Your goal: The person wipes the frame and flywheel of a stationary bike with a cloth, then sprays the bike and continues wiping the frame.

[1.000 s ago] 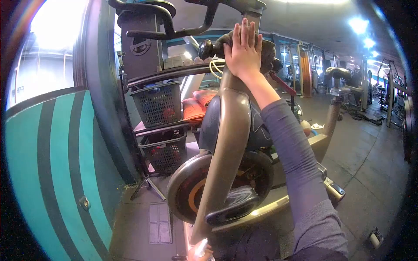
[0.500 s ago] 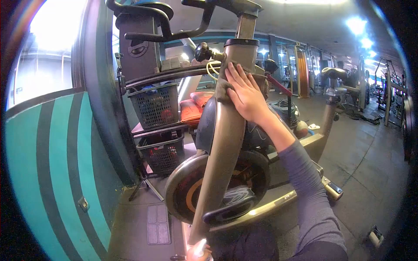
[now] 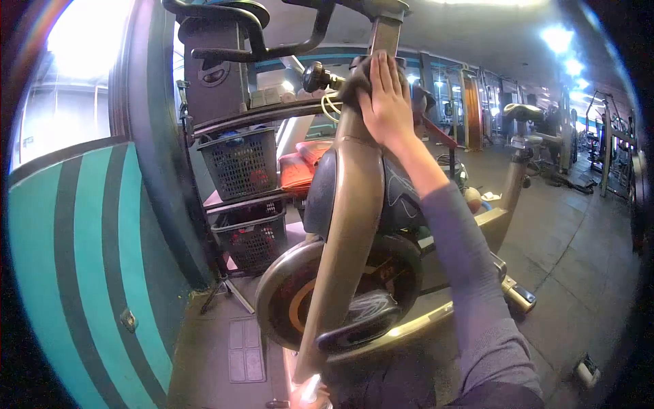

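My right hand (image 3: 387, 102) lies with fingers stretched upward over a dark cloth (image 3: 355, 88), pressing it against the upper front post of an exercise bike (image 3: 351, 198). The cloth wraps partly round the post, just below its black collar. At the bottom edge, beside the foot of the bike's frame, my left hand (image 3: 310, 399) is only partly in view. Its fingers are closed round a whitish, shiny object (image 3: 313, 385) that glare makes hard to identify. Below the post are the bike's flywheel (image 3: 289, 286) and a black pedal (image 3: 361, 327).
Black baskets (image 3: 242, 163) stand on a shelf rack behind the bike, with orange items (image 3: 296, 170) beside them. A teal striped wall (image 3: 88, 273) borders the left. The bike's handlebar (image 3: 272, 53) juts out above. Other gym machines (image 3: 606, 136) stand farther right.
My right hand has slid up the post with the cloth, from lower on the frame to near the black collar. My left hand stays at the bottom edge.
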Demonstrator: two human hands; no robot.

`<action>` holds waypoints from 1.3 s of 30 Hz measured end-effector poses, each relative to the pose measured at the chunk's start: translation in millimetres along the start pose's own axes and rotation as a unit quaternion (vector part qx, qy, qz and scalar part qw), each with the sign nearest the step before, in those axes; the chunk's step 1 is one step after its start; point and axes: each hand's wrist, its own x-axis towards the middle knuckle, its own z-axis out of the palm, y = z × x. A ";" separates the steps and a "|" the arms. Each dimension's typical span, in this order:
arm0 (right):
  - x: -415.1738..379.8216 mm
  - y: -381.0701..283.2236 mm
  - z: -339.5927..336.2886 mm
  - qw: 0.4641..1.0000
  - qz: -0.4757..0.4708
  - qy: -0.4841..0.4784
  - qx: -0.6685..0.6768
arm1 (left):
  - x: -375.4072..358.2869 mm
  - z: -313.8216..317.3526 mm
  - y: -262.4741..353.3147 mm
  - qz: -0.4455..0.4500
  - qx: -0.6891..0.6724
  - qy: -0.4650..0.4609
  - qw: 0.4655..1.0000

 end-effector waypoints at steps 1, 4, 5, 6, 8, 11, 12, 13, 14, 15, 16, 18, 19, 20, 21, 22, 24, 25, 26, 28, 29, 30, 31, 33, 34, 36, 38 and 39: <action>-15.7 -2.5 -7.6 1.000 -0.016 -0.022 0.006 | 0.7 -0.8 -1.1 0.016 0.022 -0.002 1.000; -58.3 -6.6 -36.6 0.992 -0.027 -0.112 0.044 | 7.3 -1.9 28.2 0.064 0.080 -0.007 0.995; -63.1 -6.7 -41.9 0.987 -0.025 -0.145 0.059 | 7.1 -1.6 22.8 0.051 0.068 -0.007 0.996; -61.2 -6.8 -44.0 0.987 -0.034 -0.149 0.041 | 6.4 -1.3 18.1 0.037 0.055 -0.008 0.998; -57.2 -5.4 -47.3 0.986 -0.051 -0.156 0.002 | 4.0 -3.1 11.8 0.036 0.063 -0.011 0.997; -33.5 -0.7 -22.0 0.995 -0.026 -0.060 -0.074 | 4.9 -3.8 14.7 0.035 0.062 -0.012 0.997; -22.2 1.9 -13.8 0.994 -0.013 -0.028 -0.101 | 1.2 -1.8 4.0 0.005 0.024 -0.012 1.000; -7.6 6.9 -5.5 0.993 0.005 0.008 -0.116 | -0.9 -0.4 -1.8 -0.024 -0.014 -0.011 1.000; 8.2 12.8 2.5 0.990 0.024 0.043 -0.131 | -0.5 -0.3 1.0 -0.015 -0.004 -0.013 1.000; 19.3 17.1 8.7 0.985 0.043 0.077 -0.146 | 0.7 -0.9 6.2 -0.006 0.005 -0.016 1.000; 27.8 18.0 11.2 0.985 0.053 0.084 -0.139 | 0.8 -2.1 9.1 0.004 0.014 -0.019 1.000; 38.3 18.6 14.0 0.985 0.068 0.098 -0.128 | -0.2 -2.8 6.5 0.008 -0.006 -0.012 1.000; 36.2 17.3 14.7 0.984 0.083 0.096 -0.121 | -0.6 -1.3 4.3 0.011 -0.019 -0.010 1.000; 31.2 16.4 13.7 0.989 0.086 0.082 -0.083 | -2.1 -0.7 -0.2 0.006 -0.020 -0.008 1.000; 23.9 16.7 15.3 0.993 0.089 0.069 -0.043 | -3.1 0.1 -6.9 0.004 -0.020 -0.004 1.000; 17.7 13.2 12.7 0.994 0.091 0.057 -0.003 | -0.5 1.6 -4.9 0.002 -0.021 0.000 1.000; -8.3 3.4 3.6 0.997 0.067 0.029 -0.016 | 0.5 0.1 -1.1 0.000 -0.002 -0.007 1.000; -23.5 -1.9 -1.9 0.999 0.050 0.006 -0.012 | 0.9 -0.2 -2.5 -0.003 0.010 -0.011 1.000; -37.7 -7.4 -7.9 0.999 0.033 -0.017 -0.008 | 0.6 -0.7 -3.1 -0.007 0.023 -0.014 1.000; -59.9 -17.5 -31.9 0.994 0.024 -0.085 0.069 | 3.1 -0.3 8.3 0.011 0.024 -0.015 1.000; -63.2 -19.6 -39.9 0.987 0.017 -0.119 0.108 | 4.0 0.1 12.0 0.020 0.023 -0.014 0.999; -61.3 -20.1 -42.1 0.989 0.014 -0.119 0.091 | 4.2 0.6 11.0 0.024 0.051 -0.013 0.998; -60.1 -21.1 -43.2 0.990 0.012 -0.119 0.074 | 3.8 -0.1 9.4 0.027 0.079 -0.012 0.996; -55.9 -20.5 -32.0 0.996 -0.001 -0.084 0.023 | 2.9 -2.5 11.5 0.033 0.100 -0.010 0.994; -46.4 -17.4 -26.0 0.998 0.000 -0.061 -0.006 | 4.0 -1.9 16.3 0.037 0.091 -0.007 0.995; -22.2 -9.6 -11.2 0.998 0.000 -0.014 -0.062 | 5.1 -3.0 18.3 0.037 0.079 -0.007 0.996; 9.0 -0.9 1.8 0.995 0.003 0.040 -0.094 | 3.9 -4.5 16.4 0.026 0.070 -0.014 0.997; 22.0 2.8 6.5 0.992 0.005 0.066 -0.111 | 2.3 -4.6 12.5 0.023 0.047 -0.015 0.999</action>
